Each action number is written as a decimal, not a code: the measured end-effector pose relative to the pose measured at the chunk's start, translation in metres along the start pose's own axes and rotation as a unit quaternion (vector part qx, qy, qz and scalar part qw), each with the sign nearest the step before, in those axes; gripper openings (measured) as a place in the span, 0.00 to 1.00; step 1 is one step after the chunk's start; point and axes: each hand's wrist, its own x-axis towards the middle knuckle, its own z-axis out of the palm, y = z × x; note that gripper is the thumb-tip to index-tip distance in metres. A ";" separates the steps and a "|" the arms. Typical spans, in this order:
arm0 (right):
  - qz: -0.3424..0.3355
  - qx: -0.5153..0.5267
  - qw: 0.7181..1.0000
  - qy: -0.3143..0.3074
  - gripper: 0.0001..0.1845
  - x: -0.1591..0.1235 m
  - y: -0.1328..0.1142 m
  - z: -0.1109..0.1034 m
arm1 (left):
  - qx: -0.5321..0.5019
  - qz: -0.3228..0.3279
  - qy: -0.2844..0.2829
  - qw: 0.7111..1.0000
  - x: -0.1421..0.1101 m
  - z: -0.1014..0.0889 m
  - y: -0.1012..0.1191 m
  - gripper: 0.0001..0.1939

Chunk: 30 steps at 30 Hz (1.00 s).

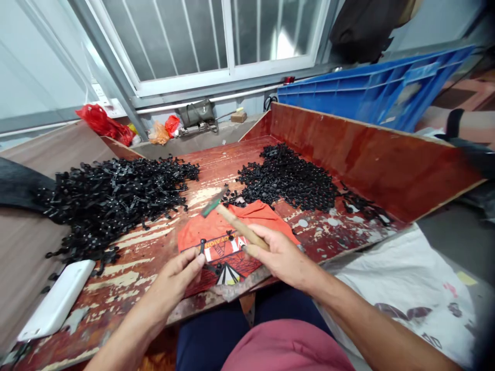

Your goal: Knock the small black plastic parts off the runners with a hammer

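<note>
My left hand (176, 278) pinches a small black part (202, 246) upright between thumb and fingertips, over an orange printed cloth (266, 214). Wrapped round the wooden handle of a hammer (237, 222) is my right hand (286, 257). The hammer's dark, green-edged head is raised above the far left part of the cloth, apart from the black part. A few more small black parts (231, 236) lie on the cloth between my hands.
A big heap of black parts (124, 190) lies left on the worn red table (216, 159), another heap (294, 178) right of centre. A white phone-shaped object (58, 299) lies front left. Wooden boards (348, 139) flank the table; a blue crate (359, 95) stands behind. A white sack (410, 288) is at right.
</note>
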 end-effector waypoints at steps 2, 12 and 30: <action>0.045 -0.002 0.999 0.006 0.11 -0.009 0.012 -0.011 | 0.041 0.008 0.037 0.998 0.003 -0.010 -0.007 0.23; 0.101 -0.093 0.991 -0.011 0.06 -0.051 0.044 -0.018 | 0.012 -0.058 0.014 0.998 0.005 -0.005 -0.031 0.22; 0.116 -0.003 0.993 -0.031 0.02 -0.006 0.014 0.010 | 0.052 0.088 0.170 0.980 -0.011 0.029 -0.026 0.29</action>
